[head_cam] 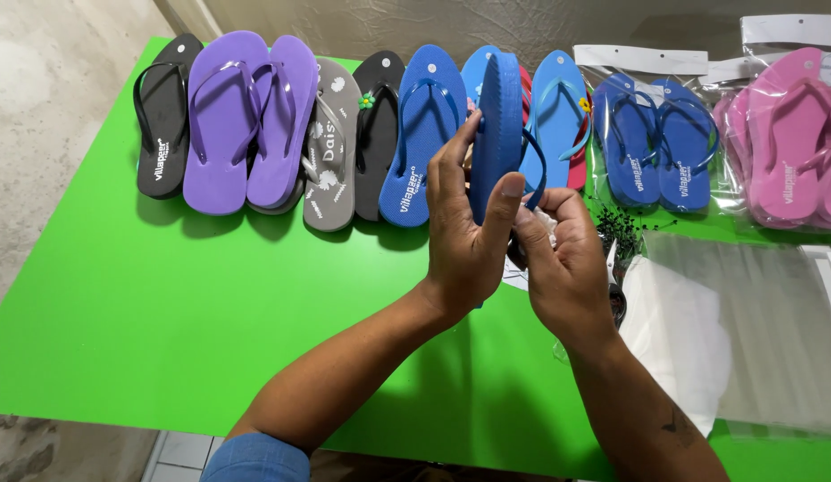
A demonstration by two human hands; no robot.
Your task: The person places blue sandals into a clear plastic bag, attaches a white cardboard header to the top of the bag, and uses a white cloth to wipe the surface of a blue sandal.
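My left hand (pixel 462 234) grips a blue flip-flop (pixel 496 125) held on edge above the green table (pixel 165 295), thumb on its near side and fingers behind it. Just right of the sole, my right hand (pixel 563 259) pinches the flip-flop's blue strap (pixel 538 171), and something small and white shows between its fingers. A row of flip-flops lies behind the hands: black (pixel 163 116), purple (pixel 246 116), grey (pixel 333 147), another black (pixel 376 125) and blue (pixel 422 134).
Bagged blue flip-flops (pixel 655 143) and bagged pink flip-flops (pixel 786 143) lie at the back right. A stack of clear plastic bags (pixel 746 321) covers the right side of the table. Small black beads (pixel 622 228) sit near my right hand. A concrete floor lies to the left.
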